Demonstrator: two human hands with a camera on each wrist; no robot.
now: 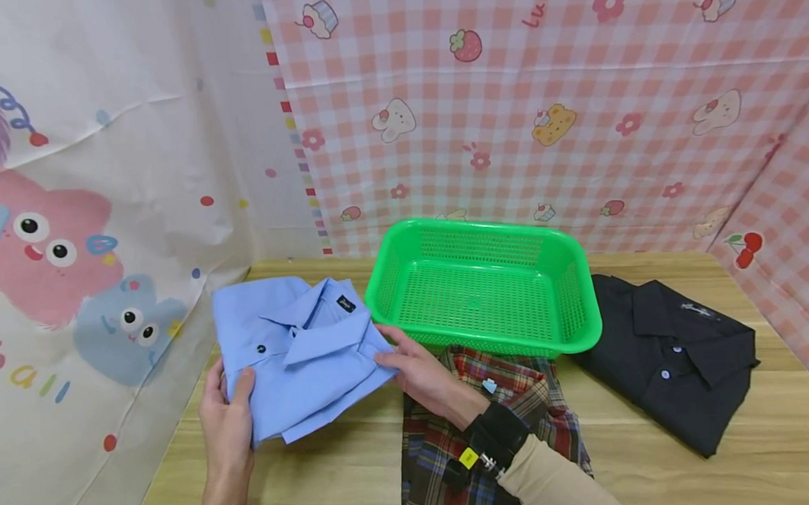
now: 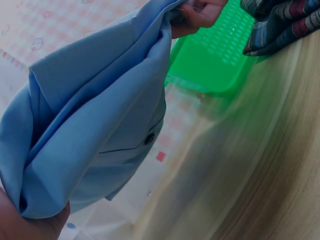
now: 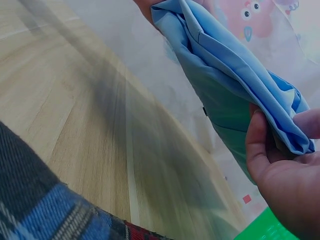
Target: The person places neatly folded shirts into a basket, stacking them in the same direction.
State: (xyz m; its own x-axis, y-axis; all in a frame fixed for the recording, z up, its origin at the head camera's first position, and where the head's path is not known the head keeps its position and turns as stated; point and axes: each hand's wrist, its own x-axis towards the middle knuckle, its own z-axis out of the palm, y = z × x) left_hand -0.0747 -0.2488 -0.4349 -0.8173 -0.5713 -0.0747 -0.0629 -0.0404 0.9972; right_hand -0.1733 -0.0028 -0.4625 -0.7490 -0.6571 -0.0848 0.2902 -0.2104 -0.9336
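A folded light blue shirt (image 1: 314, 364) with a collar and a dark button is held up off the table by both hands. My left hand (image 1: 229, 418) grips its left edge, thumb on top. At the opposite edge, my right hand (image 1: 420, 370) pinches the cloth between thumb and fingers. The wrist views show the folded layers from below, with the left hand (image 2: 30, 220) and the right hand (image 3: 290, 170) each holding a side. Beneath my right forearm lies a folded plaid shirt (image 1: 429, 465), partly covered by the arm.
An empty-looking green plastic basket (image 1: 478, 344) stands at the back, just right of the blue shirt. A folded black shirt (image 1: 685, 375) lies right of it. The wooden table (image 1: 321, 486) meets patterned cloth walls (image 1: 439, 129) behind and at both sides.
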